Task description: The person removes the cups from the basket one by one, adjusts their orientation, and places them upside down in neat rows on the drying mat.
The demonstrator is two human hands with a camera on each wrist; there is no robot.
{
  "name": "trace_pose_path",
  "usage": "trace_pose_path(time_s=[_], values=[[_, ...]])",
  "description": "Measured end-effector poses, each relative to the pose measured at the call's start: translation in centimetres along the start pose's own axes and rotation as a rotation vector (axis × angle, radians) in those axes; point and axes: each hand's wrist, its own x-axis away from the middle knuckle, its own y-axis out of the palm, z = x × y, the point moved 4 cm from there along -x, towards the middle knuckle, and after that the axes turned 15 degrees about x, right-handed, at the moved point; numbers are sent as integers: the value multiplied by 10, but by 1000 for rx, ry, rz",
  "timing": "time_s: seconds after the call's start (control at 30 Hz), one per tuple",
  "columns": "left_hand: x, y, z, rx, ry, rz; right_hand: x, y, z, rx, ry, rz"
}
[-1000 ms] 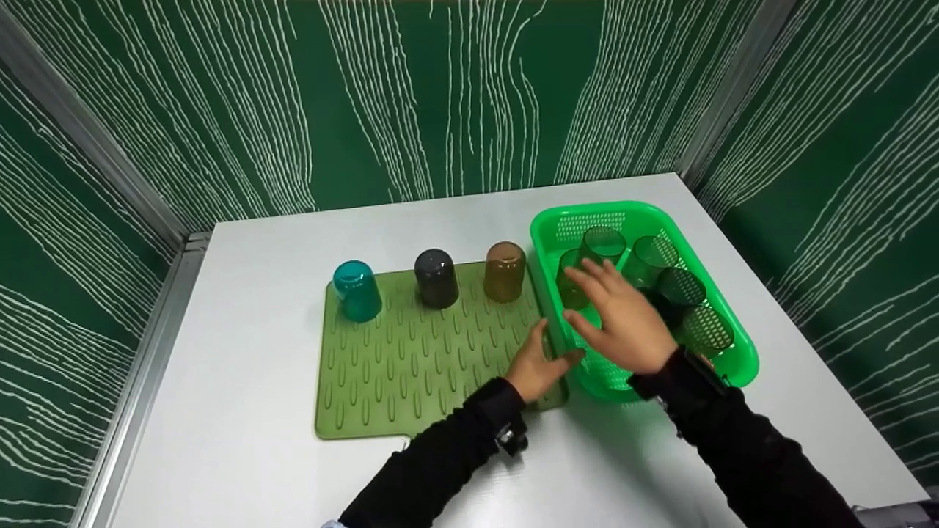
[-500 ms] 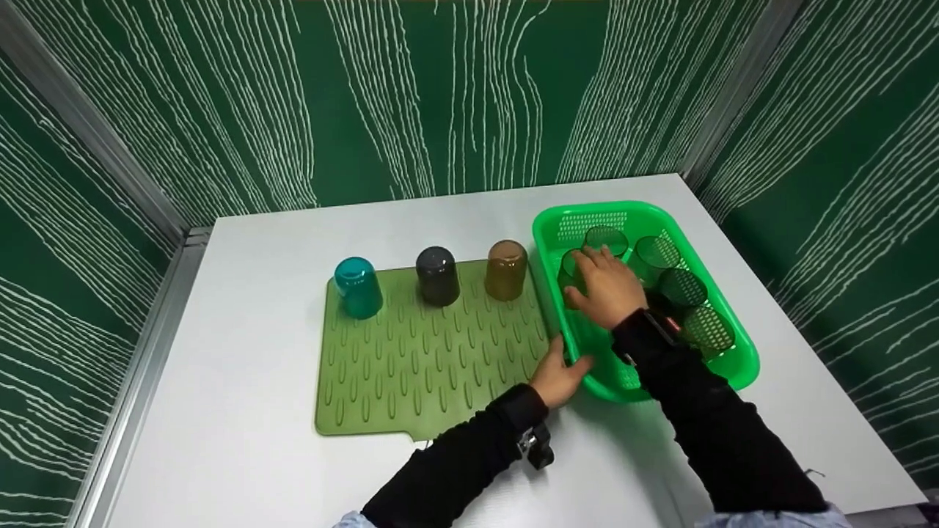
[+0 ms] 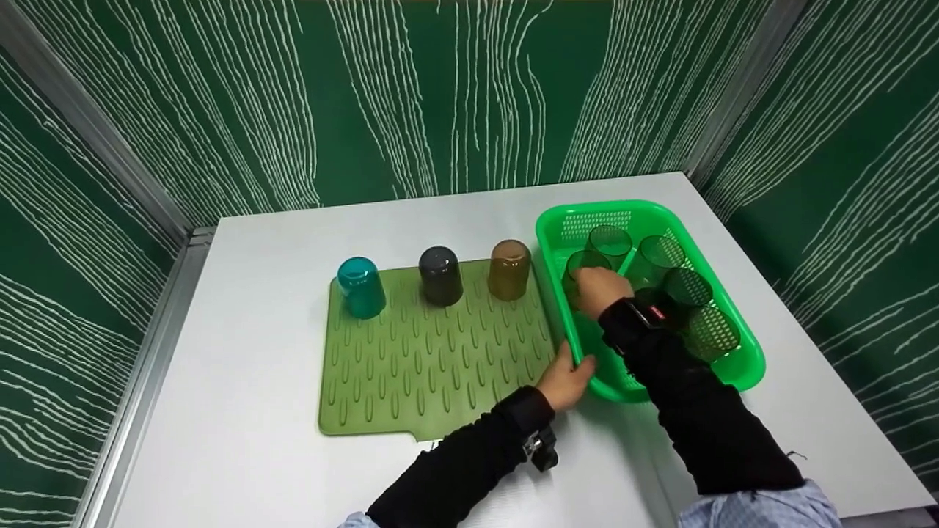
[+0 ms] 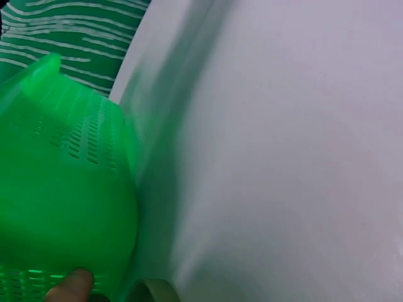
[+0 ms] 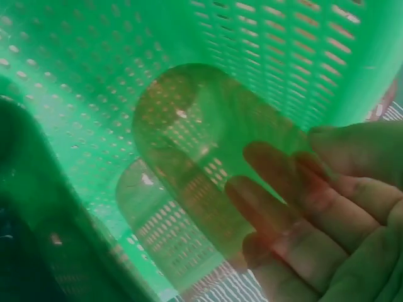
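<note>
In the head view, my right hand point(image 3: 603, 288) reaches into the green plastic basket point(image 3: 747, 359). It grips a clear amber-tinted tumbler point(image 5: 189, 132); the right wrist view shows the thumb at one side and several fingers, visible through the tumbler, at the other. Low on the basket's near left side, my left hand point(image 3: 565, 383) rests against the wall. In the left wrist view one fingertip point(image 4: 72, 286) touches the outside of that wall; the other fingers are mostly hidden.
Several tinted tumblers, including a dark one point(image 3: 687, 286), stand in the basket. On a green ribbed drying mat point(image 3: 411, 359) to its left, a teal tumbler point(image 3: 362, 287), a grey tumbler point(image 3: 441, 276) and an amber-brown tumbler point(image 3: 510, 270) stand upside down along the back edge.
My right hand has lowered into the basket, and its fingers have closed on the tumbler at the left. My left hand has moved right, up against the basket wall.
</note>
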Motion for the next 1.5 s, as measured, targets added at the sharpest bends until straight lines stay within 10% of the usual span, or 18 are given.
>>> trace_pose_path(time_s=[0.57,1.5], values=[[2,3,-2,41,-11,-25,14,0,7,-50,-6,13],[3,-8,-10,103,-108,38,81,-43,-3,-312,-80,382]])
